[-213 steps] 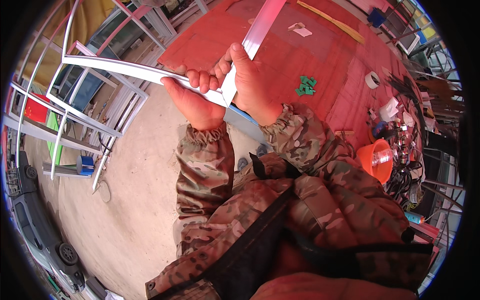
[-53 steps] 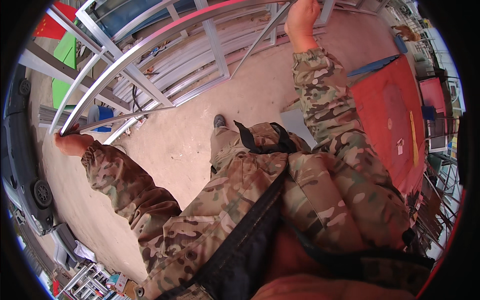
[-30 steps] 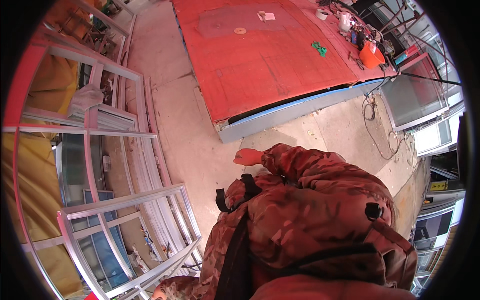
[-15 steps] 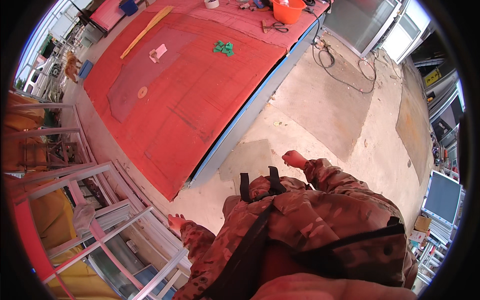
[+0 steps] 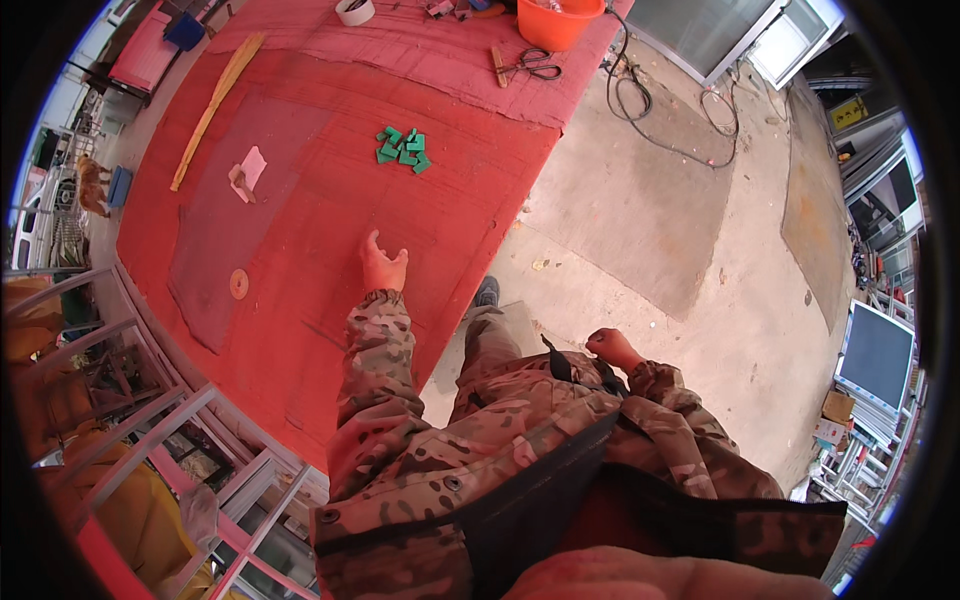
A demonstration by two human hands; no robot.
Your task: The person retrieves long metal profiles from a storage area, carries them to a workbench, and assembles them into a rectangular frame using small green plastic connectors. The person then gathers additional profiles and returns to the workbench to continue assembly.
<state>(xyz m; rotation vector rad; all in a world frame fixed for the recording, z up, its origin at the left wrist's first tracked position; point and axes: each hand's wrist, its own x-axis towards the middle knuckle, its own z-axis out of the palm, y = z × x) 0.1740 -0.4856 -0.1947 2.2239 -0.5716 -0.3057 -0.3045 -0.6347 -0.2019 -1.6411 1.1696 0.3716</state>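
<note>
My left hand (image 5: 383, 266) is stretched out above a red-covered work table (image 5: 300, 230). Its thumb and fingers are apart, and nothing is in it. Beyond its fingertips lies a loose cluster of small green pieces (image 5: 404, 149). Farther left on the table are a pink piece of paper or card (image 5: 250, 172) and a round tan disc (image 5: 239, 284) with a hole in its middle. Beside my body, over the concrete floor, my right hand (image 5: 613, 348) is closed with fingers curled, and no object shows in it.
Toward the far end of the table are an orange bucket (image 5: 553, 24), scissors (image 5: 538, 66), a wooden-handled tool (image 5: 499, 67) and a white tape roll (image 5: 355, 11). A long yellowish strip (image 5: 217, 110) lies left. A dark cable (image 5: 665, 146) coils on the floor. Window frames (image 5: 160, 430) stand lower left.
My left hand has risen from low at the table's near corner and reached forward over the red surface. I have moved closer to the table. My right hand stays beside my body.
</note>
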